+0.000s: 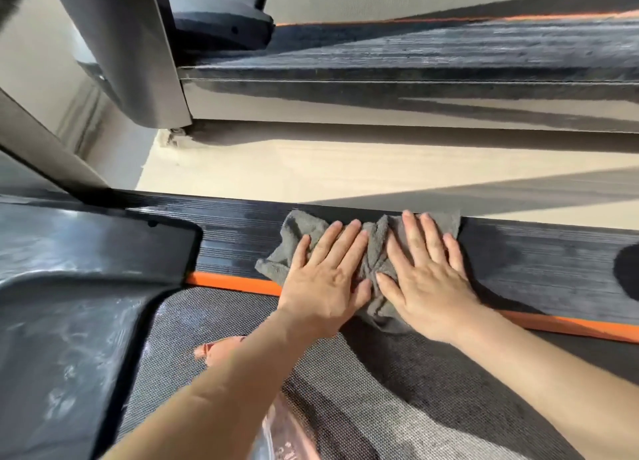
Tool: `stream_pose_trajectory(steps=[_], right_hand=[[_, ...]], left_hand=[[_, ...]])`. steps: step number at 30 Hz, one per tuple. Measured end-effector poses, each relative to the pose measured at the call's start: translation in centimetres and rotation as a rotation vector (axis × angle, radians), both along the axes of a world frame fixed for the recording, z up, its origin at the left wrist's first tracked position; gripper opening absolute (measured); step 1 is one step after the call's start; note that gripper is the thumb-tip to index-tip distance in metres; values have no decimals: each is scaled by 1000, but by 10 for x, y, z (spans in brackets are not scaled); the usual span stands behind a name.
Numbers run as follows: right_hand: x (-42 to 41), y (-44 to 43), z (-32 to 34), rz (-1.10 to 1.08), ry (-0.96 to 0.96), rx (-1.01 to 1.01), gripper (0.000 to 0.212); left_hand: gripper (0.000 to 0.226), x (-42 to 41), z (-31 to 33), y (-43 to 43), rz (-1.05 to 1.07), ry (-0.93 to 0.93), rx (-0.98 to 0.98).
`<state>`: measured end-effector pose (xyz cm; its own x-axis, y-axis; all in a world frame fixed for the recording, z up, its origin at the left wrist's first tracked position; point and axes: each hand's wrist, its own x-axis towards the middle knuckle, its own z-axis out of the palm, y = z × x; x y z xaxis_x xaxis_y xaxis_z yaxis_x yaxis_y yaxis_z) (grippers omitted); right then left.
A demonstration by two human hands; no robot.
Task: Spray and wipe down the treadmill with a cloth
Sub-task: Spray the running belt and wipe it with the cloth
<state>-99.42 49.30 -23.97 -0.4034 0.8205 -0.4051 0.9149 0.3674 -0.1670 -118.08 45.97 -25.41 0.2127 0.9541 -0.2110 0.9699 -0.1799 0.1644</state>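
A crumpled grey cloth (375, 248) lies on the treadmill's black ribbed side rail (539, 269). My left hand (325, 279) and my right hand (428, 273) press flat on it side by side, fingers straight and pointing away from me. An orange strip (228, 281) runs along the rail's inner edge beside the grey running belt (380, 401). A pink translucent spray bottle (287, 439) lies on the belt, mostly hidden under my left forearm.
The glossy black motor cover (76, 286) fills the left side. Beyond the rail is a beige floor (345, 172), then a second treadmill (415, 55) with a grey upright post (138, 51). A dark shadow falls on the rail at far right.
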Motion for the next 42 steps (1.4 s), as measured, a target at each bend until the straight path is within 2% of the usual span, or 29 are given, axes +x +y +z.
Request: stream_pose_trajectory(steps=[5,8,12,15,19,26,30,32,36,39,42], right_hand=[[-122,6,1,257,119,-16,63],[-157,6,4,365,87,-11,60],[-147,0,5,407,82,-4,59],[-128,-6,3,376,106,-1,60],[-79,-18,-2,264,99,13,59],[-4,-40,1,141,78,45,72],[-8,-47,3,106,96,58,77],[-26,-47,4,156,122,51,78],[-69,-40,1,350,204,74,74],[-98,-44,-2,510,217,73,75],[-99,-54,-4,579,268,91,70]], left_hand=[[77,-109,11,-25,412,72,-117],[75,-106,15,-25,610,-27,-189],[77,-78,19,-33,776,-140,-185],[75,-56,13,-37,773,-108,-125],[76,-8,8,-40,661,-48,-62],[68,74,6,-52,452,-32,-110],[78,59,11,-55,324,-49,-118],[84,31,18,-55,267,-62,-123],[86,-29,40,-49,457,-53,-103],[72,-51,54,-60,577,121,-40],[45,-44,51,-75,516,119,-63]])
